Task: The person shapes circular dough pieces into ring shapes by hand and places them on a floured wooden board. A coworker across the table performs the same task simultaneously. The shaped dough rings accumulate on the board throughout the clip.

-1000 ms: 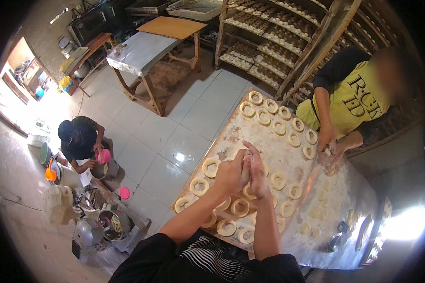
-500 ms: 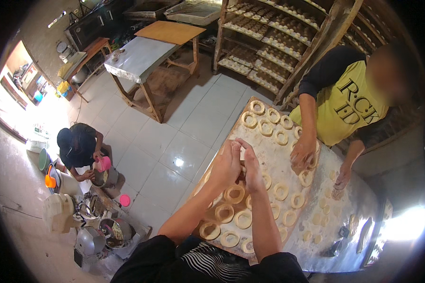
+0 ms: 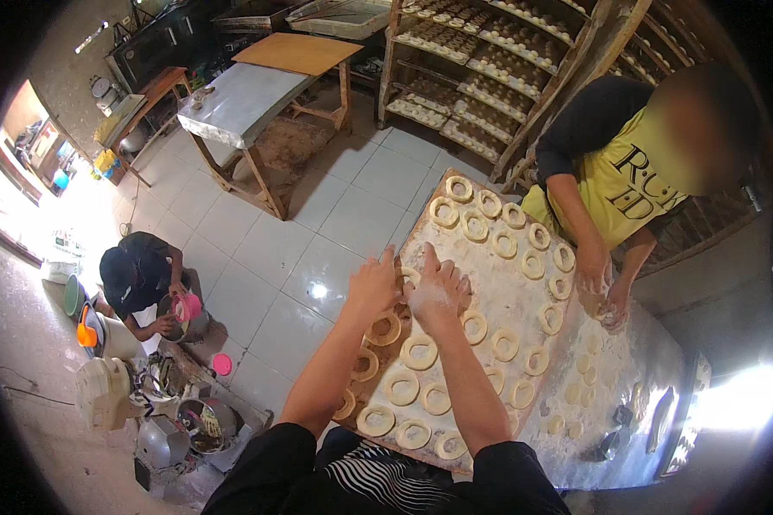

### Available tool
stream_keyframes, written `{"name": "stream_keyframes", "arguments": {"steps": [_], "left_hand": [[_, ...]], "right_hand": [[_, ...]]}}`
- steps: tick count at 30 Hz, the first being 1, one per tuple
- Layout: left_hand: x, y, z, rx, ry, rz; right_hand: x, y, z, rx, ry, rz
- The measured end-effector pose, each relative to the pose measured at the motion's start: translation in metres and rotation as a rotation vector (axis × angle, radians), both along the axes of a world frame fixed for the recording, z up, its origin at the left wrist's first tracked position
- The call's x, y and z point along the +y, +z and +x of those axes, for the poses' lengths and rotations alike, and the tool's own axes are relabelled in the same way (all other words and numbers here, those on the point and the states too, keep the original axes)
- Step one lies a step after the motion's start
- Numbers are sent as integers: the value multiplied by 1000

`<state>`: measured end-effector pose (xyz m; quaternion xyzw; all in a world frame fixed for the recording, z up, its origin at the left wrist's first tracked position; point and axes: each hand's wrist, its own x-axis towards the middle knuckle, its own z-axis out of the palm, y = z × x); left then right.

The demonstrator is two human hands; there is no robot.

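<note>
A pale dough ring [image 3: 409, 276] sits between my two hands at the left edge of a floured wooden board [image 3: 524, 287]. My left hand [image 3: 374, 285] grips its left side, fingers bent and index pointing forward. On the ring's other side, my right hand [image 3: 440, 293], dusty with flour, holds it with the index finger stretched out. The fingertips partly cover the ring. Several more rings lie in loose rows on the board, among them a dough ring [image 3: 418, 351] just below my right hand.
Across the board a co-worker in a yellow shirt [image 3: 636, 184] handles dough over a metal table [image 3: 593, 429] with small dough pieces. Another person [image 3: 137, 279] crouches at left by a pot. Behind stand a wooden table [image 3: 258, 94] and racks of trays [image 3: 481, 73].
My hands have come down from above the board and spread apart around a dough ring at its left edge. The co-worker's hand has left the board's rings and joined the other over the metal table.
</note>
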<state>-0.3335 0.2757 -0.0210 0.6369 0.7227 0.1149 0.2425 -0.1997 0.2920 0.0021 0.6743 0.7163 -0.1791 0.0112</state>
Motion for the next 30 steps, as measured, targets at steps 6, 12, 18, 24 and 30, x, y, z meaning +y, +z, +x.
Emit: {"name": "stream_keyframes", "arguments": {"steps": [6, 12, 18, 24, 30], "left_hand": [[6, -27, -13, -59, -42, -4], [-9, 0, 21, -201, -15, 325], [-82, 34, 179, -589, -165, 231], [-175, 20, 327, -612, -534, 39], [-212, 26, 371, -651, -475, -92]], "right_hand": [[-22, 3, 5, 106, 15, 153], [-137, -1, 171, 506, -234, 440], [-241, -25, 353, 98, -722, 309], [-247, -32, 392, 167, -631, 40], [-274, 12, 419, 1080, -557, 35]]}}
